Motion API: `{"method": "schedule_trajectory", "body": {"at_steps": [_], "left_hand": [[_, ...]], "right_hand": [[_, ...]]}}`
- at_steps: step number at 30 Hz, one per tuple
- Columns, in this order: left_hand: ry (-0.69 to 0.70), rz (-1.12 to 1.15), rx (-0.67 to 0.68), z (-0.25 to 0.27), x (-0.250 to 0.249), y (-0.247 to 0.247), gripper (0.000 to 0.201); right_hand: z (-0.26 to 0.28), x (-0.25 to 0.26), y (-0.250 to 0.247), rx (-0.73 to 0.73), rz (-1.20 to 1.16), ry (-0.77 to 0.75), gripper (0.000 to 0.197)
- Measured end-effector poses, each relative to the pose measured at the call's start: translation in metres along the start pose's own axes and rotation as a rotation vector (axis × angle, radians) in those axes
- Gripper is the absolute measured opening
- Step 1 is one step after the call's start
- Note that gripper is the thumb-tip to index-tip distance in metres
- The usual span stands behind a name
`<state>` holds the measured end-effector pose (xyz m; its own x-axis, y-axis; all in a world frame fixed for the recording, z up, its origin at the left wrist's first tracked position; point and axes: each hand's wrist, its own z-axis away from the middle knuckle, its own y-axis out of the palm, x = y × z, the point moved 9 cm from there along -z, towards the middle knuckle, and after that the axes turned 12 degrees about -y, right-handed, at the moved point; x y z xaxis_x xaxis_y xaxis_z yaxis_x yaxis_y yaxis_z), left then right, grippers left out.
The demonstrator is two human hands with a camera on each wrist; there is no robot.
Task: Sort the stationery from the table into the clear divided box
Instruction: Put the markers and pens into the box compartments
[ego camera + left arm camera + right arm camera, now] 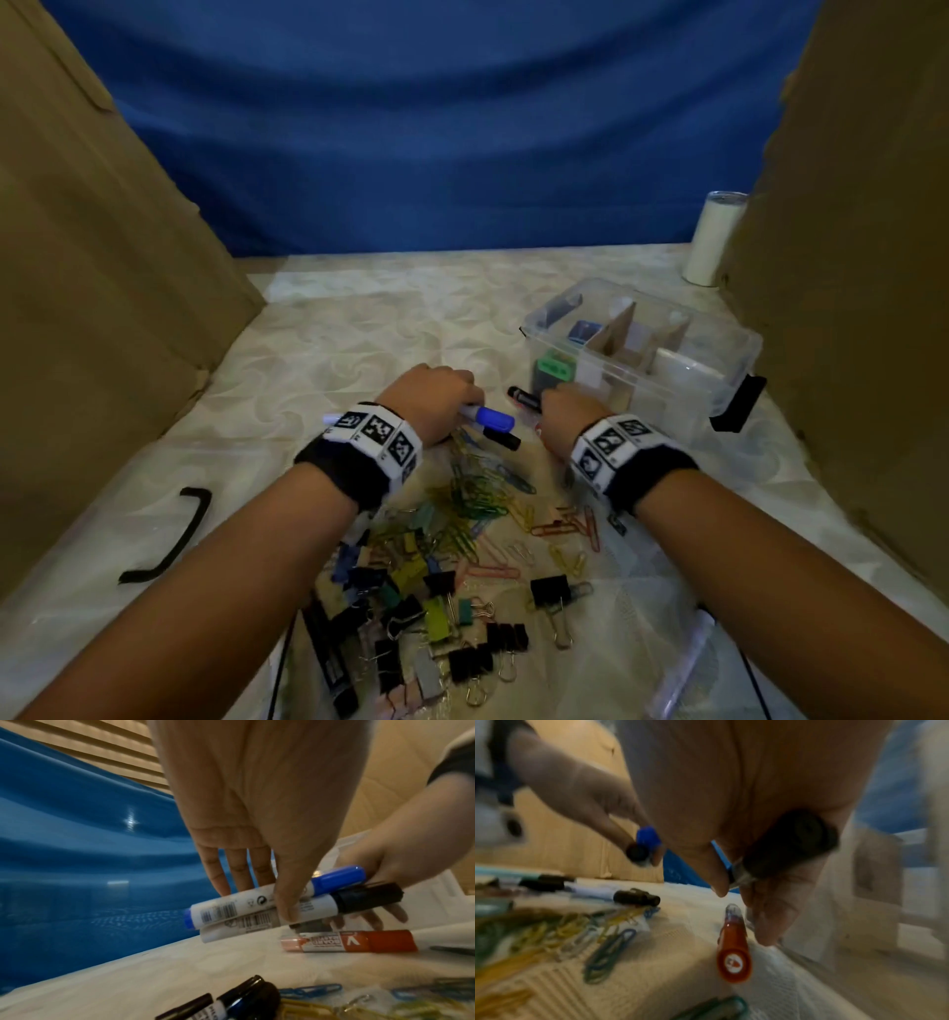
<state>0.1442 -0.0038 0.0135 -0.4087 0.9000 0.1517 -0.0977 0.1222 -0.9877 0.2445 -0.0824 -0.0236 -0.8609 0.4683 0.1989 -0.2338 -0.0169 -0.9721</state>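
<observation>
- Now my left hand (436,398) pinches two markers together: the blue-capped marker (277,894) and the black-capped marker (308,906).
- My right hand (570,411) curls round a dark marker (788,850), just near of the clear divided box (714,390).
- On the table (359,329), a red marker (734,949) lies under my right fingers.
- Paper clips (482,493) and binder clips (436,616) crowd the near side.
- Cardboard walls (102,282) close in left and right; the far left cloth lies bare.
</observation>
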Motion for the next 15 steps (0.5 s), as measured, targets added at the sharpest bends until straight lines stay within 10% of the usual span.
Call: {"method": "schedule_trajectory", "body": {"at_steps": [6, 15], "left_hand": [[-0.093, 0.083, -0.007, 0.014, 0.028, 0.000, 0.026], [-0.180, 0.259, -0.006, 0.022, 0.048, -0.002, 0.030]], "right_hand": [[-0.017, 0.018, 0.026, 0.162, 0.152, -0.065, 0.070], [0.015, 0.023, -0.058, 0.003, 0.134, -0.104, 0.031]]}}
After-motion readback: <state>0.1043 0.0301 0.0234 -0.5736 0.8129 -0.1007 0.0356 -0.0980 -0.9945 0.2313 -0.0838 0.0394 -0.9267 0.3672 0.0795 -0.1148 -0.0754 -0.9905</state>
